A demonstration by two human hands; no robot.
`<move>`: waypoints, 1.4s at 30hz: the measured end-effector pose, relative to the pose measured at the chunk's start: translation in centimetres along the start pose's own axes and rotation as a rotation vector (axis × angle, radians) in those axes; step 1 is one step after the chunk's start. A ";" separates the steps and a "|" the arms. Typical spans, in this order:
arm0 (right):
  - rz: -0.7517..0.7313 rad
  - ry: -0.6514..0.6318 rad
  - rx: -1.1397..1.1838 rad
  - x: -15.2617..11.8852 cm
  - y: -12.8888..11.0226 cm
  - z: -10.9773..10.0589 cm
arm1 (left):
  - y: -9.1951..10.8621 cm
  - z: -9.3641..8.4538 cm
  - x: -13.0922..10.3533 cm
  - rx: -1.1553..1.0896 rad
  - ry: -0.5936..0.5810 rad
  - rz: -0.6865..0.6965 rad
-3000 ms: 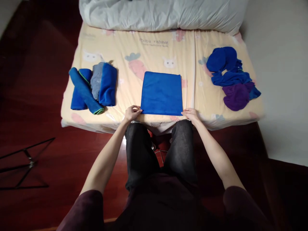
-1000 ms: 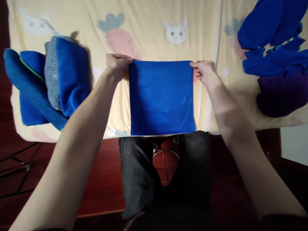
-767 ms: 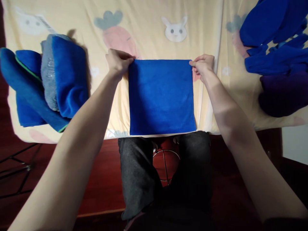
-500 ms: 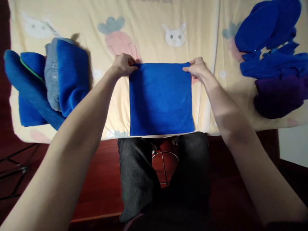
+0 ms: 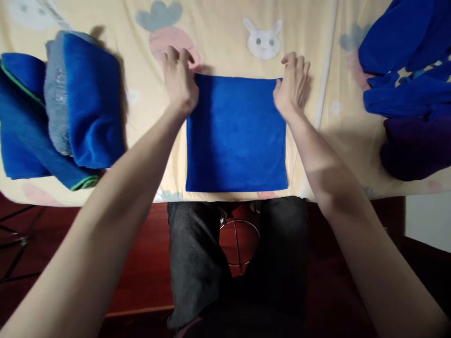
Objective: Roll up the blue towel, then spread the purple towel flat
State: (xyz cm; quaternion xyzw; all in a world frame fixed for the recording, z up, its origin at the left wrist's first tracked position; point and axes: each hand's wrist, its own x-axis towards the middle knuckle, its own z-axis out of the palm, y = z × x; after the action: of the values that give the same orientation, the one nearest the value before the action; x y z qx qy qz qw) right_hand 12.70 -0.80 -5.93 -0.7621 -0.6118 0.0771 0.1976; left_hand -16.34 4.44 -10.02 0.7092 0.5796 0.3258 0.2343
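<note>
A square blue cloth [image 5: 239, 136] lies flat and smooth on the bed-like surface in front of me, its near edge close to the surface's front edge. My left hand [image 5: 180, 80] is at the cloth's far left corner, fingers apart and curved, with the palm side hidden. At the far right corner, my right hand [image 5: 293, 83] rests with its fingers spread and the thumb by the cloth's edge. Neither hand grips the cloth.
On the left sit folded blue cloths [image 5: 93, 101], a grey fluffy cloth [image 5: 58, 101] and a rolled blue cloth with green edging [image 5: 52, 145]. Rumpled blue cloths [image 5: 396, 42] and a dark purple cloth [image 5: 417, 148] lie on the right. A patterned yellow sheet [image 5: 218, 37] covers the surface.
Both hands have let go of the cloth's far corners and their fingers have opened. The cloth now lies a little further from the front edge, and the view has shifted slightly.
</note>
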 end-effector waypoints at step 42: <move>-0.054 0.018 0.413 -30.4 10.4 -3.6 | 2.1 -5.3 -34.2 0.209 0.012 -0.102</move>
State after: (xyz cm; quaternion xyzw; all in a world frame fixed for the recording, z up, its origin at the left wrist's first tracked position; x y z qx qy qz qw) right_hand 16.11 -32.66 -10.53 -0.6893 -0.6013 0.1889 0.3572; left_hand -22.76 -29.56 -11.40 0.6973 0.6471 0.2557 0.1720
